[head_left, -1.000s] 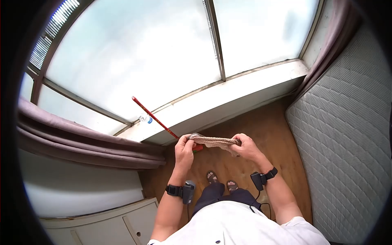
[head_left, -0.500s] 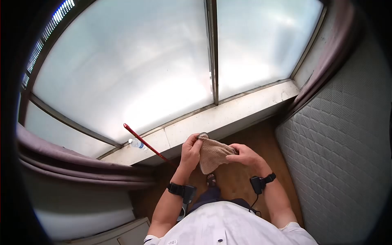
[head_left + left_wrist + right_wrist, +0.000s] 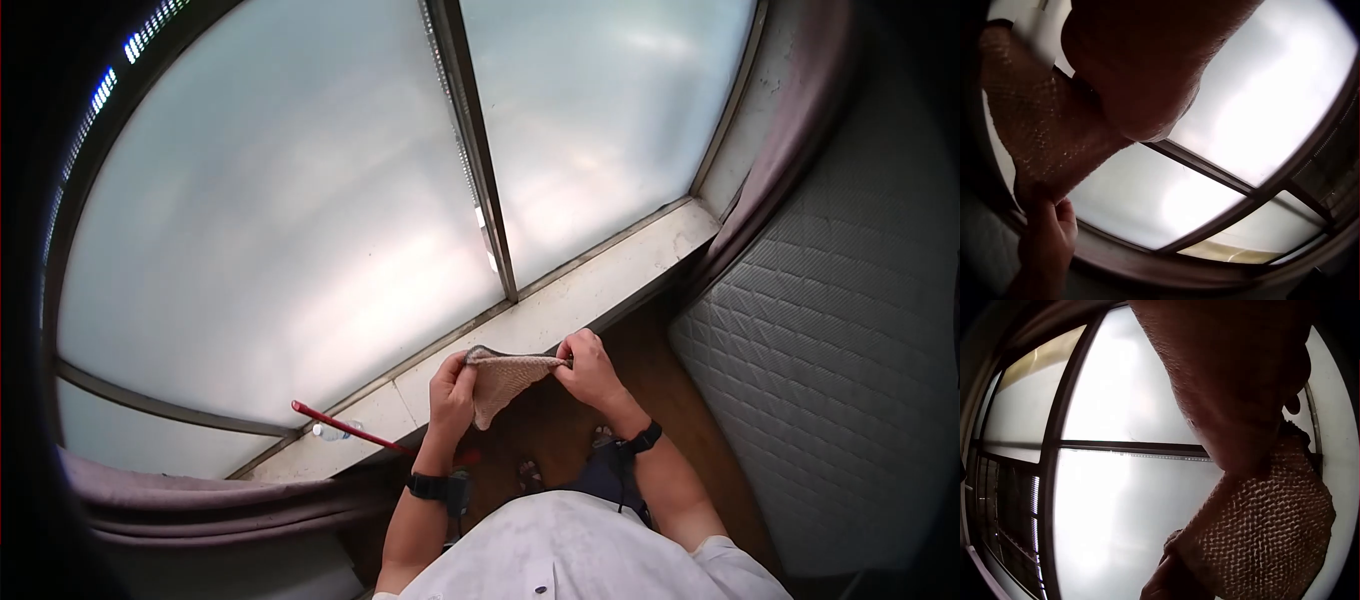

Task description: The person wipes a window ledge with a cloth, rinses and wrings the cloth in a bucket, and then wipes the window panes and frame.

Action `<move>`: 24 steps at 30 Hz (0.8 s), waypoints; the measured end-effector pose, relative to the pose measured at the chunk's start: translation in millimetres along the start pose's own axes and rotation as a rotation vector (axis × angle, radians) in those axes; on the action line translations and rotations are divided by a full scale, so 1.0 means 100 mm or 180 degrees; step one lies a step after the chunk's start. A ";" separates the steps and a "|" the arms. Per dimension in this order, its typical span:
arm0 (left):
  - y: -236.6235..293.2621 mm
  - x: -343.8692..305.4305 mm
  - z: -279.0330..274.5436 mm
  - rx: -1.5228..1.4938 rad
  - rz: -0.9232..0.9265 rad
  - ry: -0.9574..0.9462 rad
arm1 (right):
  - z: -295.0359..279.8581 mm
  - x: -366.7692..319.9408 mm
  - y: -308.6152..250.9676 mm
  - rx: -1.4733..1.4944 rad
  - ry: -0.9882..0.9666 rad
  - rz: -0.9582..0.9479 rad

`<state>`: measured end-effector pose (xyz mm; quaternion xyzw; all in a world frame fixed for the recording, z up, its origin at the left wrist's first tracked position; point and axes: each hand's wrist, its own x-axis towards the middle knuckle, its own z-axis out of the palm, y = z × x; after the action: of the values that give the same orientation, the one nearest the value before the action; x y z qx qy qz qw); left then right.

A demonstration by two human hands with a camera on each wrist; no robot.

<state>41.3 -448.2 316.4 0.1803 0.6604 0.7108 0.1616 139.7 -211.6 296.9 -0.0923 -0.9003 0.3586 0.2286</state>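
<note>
A beige, coarsely woven cloth (image 3: 505,385) with a dark edge is stretched between both hands in front of the body. My left hand (image 3: 452,397) pinches one corner between thumb and fingers; my right hand (image 3: 590,370) pinches the opposite end. The upper edge runs almost straight from hand to hand, while the rest hangs in a pointed fold beside the left hand. In the left wrist view the cloth (image 3: 1041,131) looks dark against the light, spanning down to the right hand (image 3: 1047,240). The right wrist view shows its bumpy weave (image 3: 1260,531) up close.
Frosted windows (image 3: 280,230) rise above a white sill (image 3: 560,300) ahead. A red pole (image 3: 350,425) leans at the left, by a clear plastic bottle (image 3: 335,430) on the sill. A quilted mattress (image 3: 830,380) stands on the right; mauve curtains (image 3: 200,505) hang at both sides.
The cloth, first stretched in a narrow band, hung down broadly and is now drawn taut along its top edge. The right hand has turned and risen slightly. The head view has shifted toward the window.
</note>
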 end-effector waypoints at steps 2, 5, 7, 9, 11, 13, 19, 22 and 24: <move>0.04 0.09 0.12 0.0093 0.0122 -0.0144 | -0.08 0.14 0.07 -0.0243 0.0218 0.0015; -0.10 0.35 0.30 0.0318 -0.0084 -0.0085 | -0.16 0.31 0.26 -0.0158 -0.0022 0.0601; -0.27 0.62 0.44 0.0427 -0.0232 -0.0012 | -0.18 0.51 0.53 0.0179 -0.0396 0.1129; -0.45 0.77 0.61 0.0548 -0.0217 -0.0046 | -0.13 0.62 0.86 0.0298 -0.0287 0.1292; -0.57 0.91 0.90 0.0567 -0.0361 0.0049 | -0.17 0.76 1.26 0.0534 -0.0423 0.1454; -0.63 1.08 1.19 0.0623 -0.0522 0.0135 | -0.21 0.93 1.64 0.0801 -0.0556 0.1646; -0.74 1.52 1.95 0.1407 -0.0781 0.0137 | -0.23 1.25 2.61 0.1536 -0.0470 0.2137; -0.88 1.72 2.23 0.1661 -0.0453 0.0192 | -0.31 1.41 2.86 0.1998 -0.0447 0.2510; -0.92 1.86 2.35 0.1627 -0.0682 0.0232 | -0.37 1.52 2.95 0.2256 -0.0537 0.2677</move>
<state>-12.9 -147.1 247.1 0.1187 0.8389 0.5061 0.1614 24.9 75.0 169.8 -0.3321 -0.6255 0.7060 0.0099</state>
